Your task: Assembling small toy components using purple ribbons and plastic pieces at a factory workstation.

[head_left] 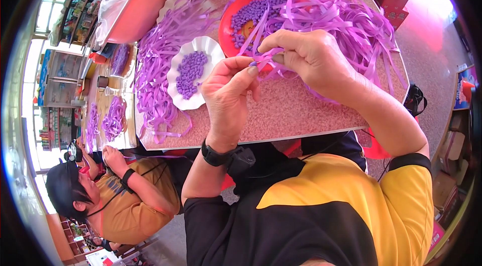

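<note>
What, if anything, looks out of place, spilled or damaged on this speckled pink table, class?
No clear spill or damage stands out. The one untidy spot: a tangled heap of shiny purple ribbons sprawls over the right side of the round red plate, crowding the small purple beads in it.

From here I see the left hand [227, 91] pinch a bead [253, 64] and the right hand [316, 60] a ribbon [264, 57], above the table [288, 108], near the red plate [225, 30].

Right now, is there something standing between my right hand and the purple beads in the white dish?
Yes. In this view, your left hand stands between your right hand and those beads; a purple ribbon also runs between both hands.
</note>
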Motion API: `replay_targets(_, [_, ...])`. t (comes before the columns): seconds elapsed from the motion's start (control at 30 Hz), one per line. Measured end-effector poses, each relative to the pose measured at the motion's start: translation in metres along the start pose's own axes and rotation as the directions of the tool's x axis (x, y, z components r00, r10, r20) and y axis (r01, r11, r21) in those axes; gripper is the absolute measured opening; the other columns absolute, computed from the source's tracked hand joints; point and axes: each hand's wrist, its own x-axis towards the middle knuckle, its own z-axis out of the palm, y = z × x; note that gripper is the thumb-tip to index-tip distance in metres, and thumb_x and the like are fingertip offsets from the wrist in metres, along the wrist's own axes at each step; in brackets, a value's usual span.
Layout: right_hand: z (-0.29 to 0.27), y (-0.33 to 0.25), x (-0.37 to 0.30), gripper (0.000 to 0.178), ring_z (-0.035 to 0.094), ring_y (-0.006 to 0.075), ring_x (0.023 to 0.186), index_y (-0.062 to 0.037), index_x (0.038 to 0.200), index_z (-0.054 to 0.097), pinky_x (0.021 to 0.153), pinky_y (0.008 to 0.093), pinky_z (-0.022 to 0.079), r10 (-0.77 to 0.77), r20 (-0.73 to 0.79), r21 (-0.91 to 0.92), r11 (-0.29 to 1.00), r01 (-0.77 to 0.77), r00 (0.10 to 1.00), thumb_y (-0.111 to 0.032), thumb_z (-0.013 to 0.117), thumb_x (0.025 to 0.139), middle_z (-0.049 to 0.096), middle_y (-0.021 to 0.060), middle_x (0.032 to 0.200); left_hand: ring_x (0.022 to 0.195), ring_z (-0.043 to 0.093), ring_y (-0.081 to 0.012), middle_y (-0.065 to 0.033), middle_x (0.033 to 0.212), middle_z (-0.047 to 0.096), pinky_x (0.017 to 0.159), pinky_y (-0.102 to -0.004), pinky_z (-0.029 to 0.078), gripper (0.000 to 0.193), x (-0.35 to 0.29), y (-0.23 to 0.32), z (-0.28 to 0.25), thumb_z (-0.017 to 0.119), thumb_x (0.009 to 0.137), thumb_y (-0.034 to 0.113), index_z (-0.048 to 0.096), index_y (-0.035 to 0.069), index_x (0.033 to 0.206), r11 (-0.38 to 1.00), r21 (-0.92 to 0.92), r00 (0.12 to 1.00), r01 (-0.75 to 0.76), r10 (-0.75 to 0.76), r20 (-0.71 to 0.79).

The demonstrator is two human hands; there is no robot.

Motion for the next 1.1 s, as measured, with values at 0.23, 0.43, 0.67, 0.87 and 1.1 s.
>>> replay_targets(0.23, [-0.004, 0.0, 0.002, 0.019, 0.051, 0.0073, 0.063, -0.0057, 0.106, 0.068, 0.058, 0.0242, 0.043, 0.067, 0.059, 0.1, 0.992, -0.072, 0.996, 0.0, 0.063, 0.089, 0.06, 0.0026, 0.07, 0.061, 0.06, -0.013, -0.0091, 0.086, 0.066, 0.05, -0.025, 0.046, 0.016, 0.002, -0.007, 0.013, 0.066, 0.088, 0.0, 0.062, -0.004, 0.103, 0.994, -0.11, 1.0, -0.016, 0.014, -0.019])
replay_targets(0.43, [-0.015, -0.004, 0.008, 0.015, 0.049, 0.0044, 0.063, -0.0058, 0.104, 0.07, 0.057, 0.0205, 0.042, 0.064, -0.012, 0.399, 0.915, -0.054, 0.998, -0.004, 0.062, 0.092, 0.063, -0.0027, 0.081, 0.062, 0.06, -0.0126, -0.0092, 0.085, 0.066, 0.051, -0.0238, 0.046, 0.017, 0.006, -0.003, 0.016, 0.066, 0.088, 0.0, 0.064, -0.004, 0.104, 1.0, 0.011, 1.0, -0.013, 0.013, 0.017])
replay_targets(0.67, [-0.051, 0.003, 0.008, 0.015, 0.05, 0.0046, 0.061, -0.0004, 0.102, 0.07, 0.055, 0.0186, 0.041, 0.055, -0.295, 0.429, 0.9, 0.08, 0.954, -0.006, 0.058, 0.095, 0.062, 0.0006, 0.08, 0.064, 0.058, -0.0096, -0.0024, 0.074, 0.064, 0.059, -0.0213, 0.045, 0.008, 0.013, 0.015, 0.008, 0.069, 0.085, 0.002, 0.07, -0.003, 0.091, 0.886, 0.463, 0.999, -0.012, -0.003, 0.033])
replay_targets(0.87, [-0.05, -0.006, 0.009, 0.018, 0.052, 0.0013, 0.06, -0.0001, 0.104, 0.069, 0.05, 0.0156, 0.033, 0.101, -0.282, 0.509, 0.859, 0.059, 0.954, -0.002, 0.056, 0.093, 0.059, -0.0023, 0.07, 0.072, 0.061, -0.0144, -0.0086, 0.082, 0.063, 0.067, -0.0275, 0.047, 0.014, 0.033, 0.003, 0.035, 0.073, 0.079, 0.007, 0.073, 0.0, 0.092, 0.578, 0.786, 0.976, -0.219, 0.126, 0.179])
replay_targets(1.1, [-0.058, -0.027, 0.0, 0.02, 0.052, 0.0021, 0.058, -0.0001, 0.108, 0.07, 0.05, 0.0162, 0.034, 0.165, -0.149, 0.525, 0.848, -0.064, 0.975, -0.001, 0.058, 0.092, 0.059, -0.0018, 0.07, 0.067, 0.057, -0.011, -0.0049, 0.078, 0.063, 0.06, -0.0251, 0.045, 0.01, 0.061, -0.004, 0.029, 0.073, 0.079, 0.004, 0.072, -0.001, 0.088, 0.461, 0.749, 0.864, -0.476, 0.087, 0.496])
